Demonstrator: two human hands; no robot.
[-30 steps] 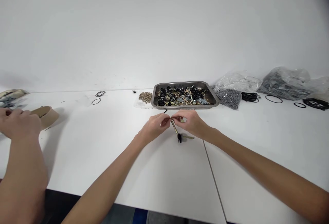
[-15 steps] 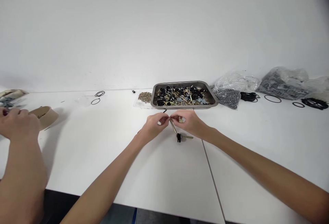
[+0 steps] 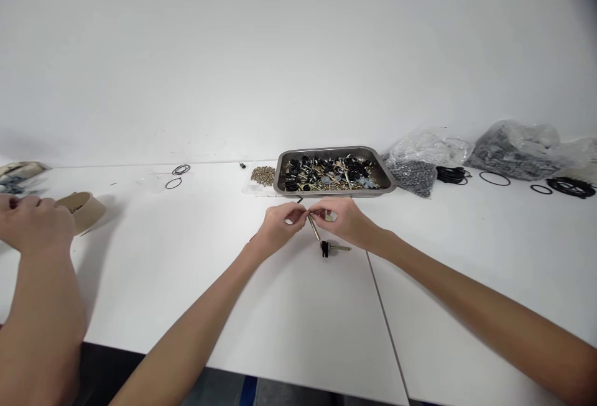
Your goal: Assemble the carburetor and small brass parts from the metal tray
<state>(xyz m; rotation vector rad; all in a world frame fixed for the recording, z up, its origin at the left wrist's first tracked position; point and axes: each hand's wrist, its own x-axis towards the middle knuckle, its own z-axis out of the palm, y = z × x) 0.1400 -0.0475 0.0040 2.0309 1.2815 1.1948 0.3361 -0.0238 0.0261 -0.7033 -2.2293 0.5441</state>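
Note:
My left hand (image 3: 280,227) and my right hand (image 3: 342,221) meet just in front of a metal tray (image 3: 385,176). Both pinch the top end of a thin brass-coloured rod (image 3: 314,227) that slants down to a black end piece (image 3: 324,249) resting on the white table (image 3: 233,269). A small grey and brass part (image 3: 339,247) lies beside that black piece. The tray holds several black and brass small parts.
Another person's hand (image 3: 32,226) is at the far left, next to a tan cardboard ring (image 3: 88,210). A pile of small brass bits (image 3: 263,174), black O-rings (image 3: 177,177) and plastic bags of dark parts (image 3: 513,151) line the back wall.
Almost nothing has moved; my hands keep the same pinch on the rod, with only slight finger shifts. The other person's hand has barely drifted.

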